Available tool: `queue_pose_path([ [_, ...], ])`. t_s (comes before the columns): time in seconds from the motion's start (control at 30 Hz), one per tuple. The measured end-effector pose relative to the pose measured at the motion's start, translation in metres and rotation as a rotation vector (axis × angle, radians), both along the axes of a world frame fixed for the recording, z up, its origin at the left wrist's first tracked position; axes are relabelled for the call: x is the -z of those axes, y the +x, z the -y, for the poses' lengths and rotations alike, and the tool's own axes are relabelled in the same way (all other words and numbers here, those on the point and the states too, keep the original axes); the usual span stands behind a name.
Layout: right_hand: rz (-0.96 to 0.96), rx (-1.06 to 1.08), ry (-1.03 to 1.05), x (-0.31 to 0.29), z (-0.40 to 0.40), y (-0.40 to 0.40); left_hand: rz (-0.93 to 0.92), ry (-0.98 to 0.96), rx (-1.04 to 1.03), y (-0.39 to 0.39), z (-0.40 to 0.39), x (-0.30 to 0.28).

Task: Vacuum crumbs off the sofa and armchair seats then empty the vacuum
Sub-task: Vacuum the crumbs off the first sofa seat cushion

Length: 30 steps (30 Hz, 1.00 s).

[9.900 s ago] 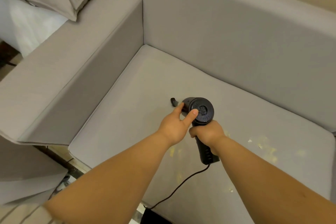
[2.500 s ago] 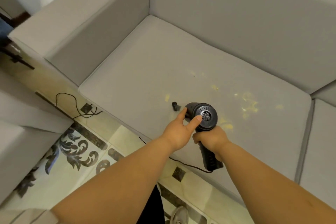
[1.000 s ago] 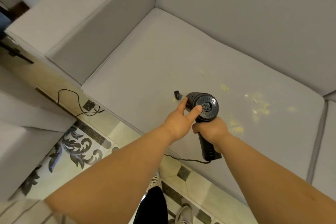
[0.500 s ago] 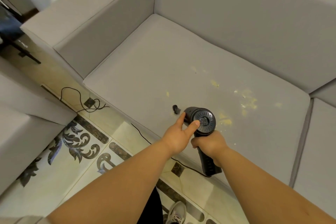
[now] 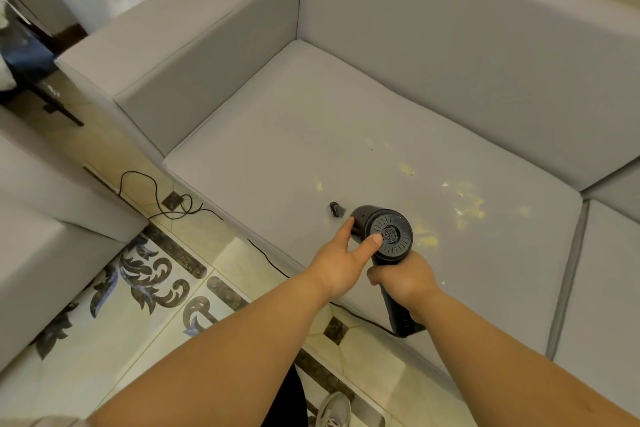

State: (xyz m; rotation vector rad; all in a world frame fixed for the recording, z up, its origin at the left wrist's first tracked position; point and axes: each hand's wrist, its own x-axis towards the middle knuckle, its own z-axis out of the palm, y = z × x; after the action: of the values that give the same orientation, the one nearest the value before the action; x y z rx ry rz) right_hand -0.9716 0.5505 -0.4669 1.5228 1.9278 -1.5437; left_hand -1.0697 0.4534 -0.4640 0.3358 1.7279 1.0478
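My right hand (image 5: 403, 279) is wrapped around the handle of the black handheld vacuum (image 5: 384, 236), fingers curled tight on the grip, the handle's lower end sticking out below my wrist toward me. My left hand (image 5: 341, 258) steadies the round body: the thumb presses on the vented rear cap and the fingers curl along the left side of the barrel. The vacuum's small nozzle (image 5: 336, 210) points left and away from me, down at the grey sofa seat (image 5: 294, 156) close to its near edge; I cannot tell whether the tip touches the fabric. Yellowish crumbs (image 5: 465, 204) lie scattered on the seat to the right of the vacuum, with a patch just beside its body and a few specks farther off. A black cord (image 5: 159, 198) runs from the handle's end down over the seat's near edge and loops on the patterned tile floor (image 5: 145, 274) at the left. My grey shoe (image 5: 334, 411) shows near the bottom, and part of an armchair (image 5: 52, 218) stands at the left.
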Motion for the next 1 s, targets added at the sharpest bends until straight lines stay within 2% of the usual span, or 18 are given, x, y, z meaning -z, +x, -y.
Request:
queue_pose_path([
  [0.23, -0.009, -0.009, 0.046, -0.001, -0.008, -0.061, -0.019, -0.002, -0.028, -0.06, -0.007, -0.001],
  [0.6, -0.002, 0.035, -0.004, 0.017, -0.025, -0.148, -0.041, -0.044, -0.031, -0.146, -0.031, 0.012],
  [1.0, 0.088, 0.03, -0.038, 0.015, -0.025, -0.127, -0.032, -0.048, 0.012, -0.125, -0.033, 0.013],
])
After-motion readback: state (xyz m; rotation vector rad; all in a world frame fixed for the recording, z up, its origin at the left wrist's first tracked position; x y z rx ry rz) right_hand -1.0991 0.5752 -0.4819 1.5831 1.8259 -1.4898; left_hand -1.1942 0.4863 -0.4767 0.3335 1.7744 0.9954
